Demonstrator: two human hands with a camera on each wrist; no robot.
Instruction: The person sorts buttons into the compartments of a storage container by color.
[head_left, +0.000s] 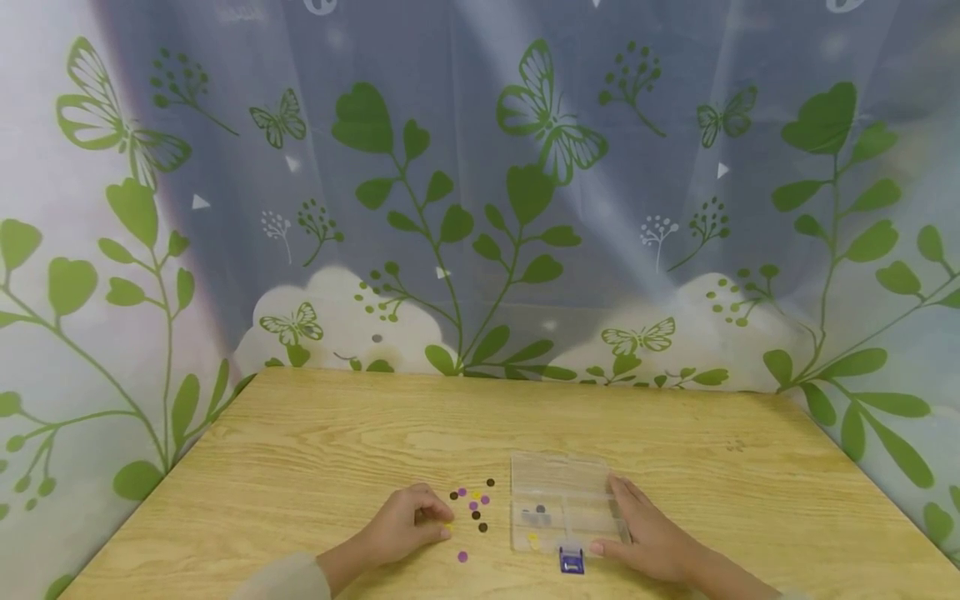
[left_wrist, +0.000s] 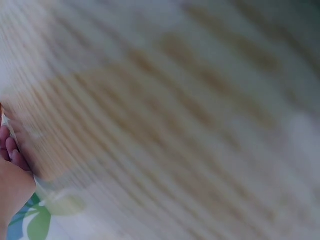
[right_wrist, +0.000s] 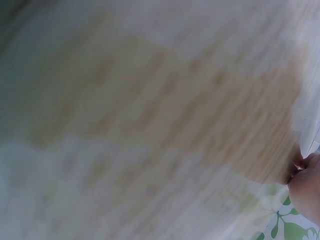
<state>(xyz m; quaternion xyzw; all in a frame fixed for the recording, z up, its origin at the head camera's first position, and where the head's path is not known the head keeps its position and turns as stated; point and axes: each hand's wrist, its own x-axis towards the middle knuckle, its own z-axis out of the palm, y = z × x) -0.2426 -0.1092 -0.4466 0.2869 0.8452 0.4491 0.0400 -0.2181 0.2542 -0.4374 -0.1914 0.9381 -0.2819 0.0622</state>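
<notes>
Between thumb and fingertips, my left hand (head_left: 411, 523) pinches a small yellow disc (head_left: 449, 527). Just right of it lie loose purple, black and yellow discs, among them a purple disc (head_left: 462, 557) near the front and a black disc (head_left: 491, 482) at the back. My right hand (head_left: 654, 533) grips the right side of a clear plastic divided box (head_left: 588, 512), thumb at its front corner. The box's lid stands open toward the back. Inside, dark discs (head_left: 541, 509) sit in one compartment and yellow discs (head_left: 533, 540) in the front left one. Both wrist views show mostly blurred wood grain, each hand at the edge.
A blue latch (head_left: 572, 561) juts from the box's front edge. The wooden table (head_left: 360, 425) runs back to a curtain (head_left: 480, 208) printed with green leaves and butterflies.
</notes>
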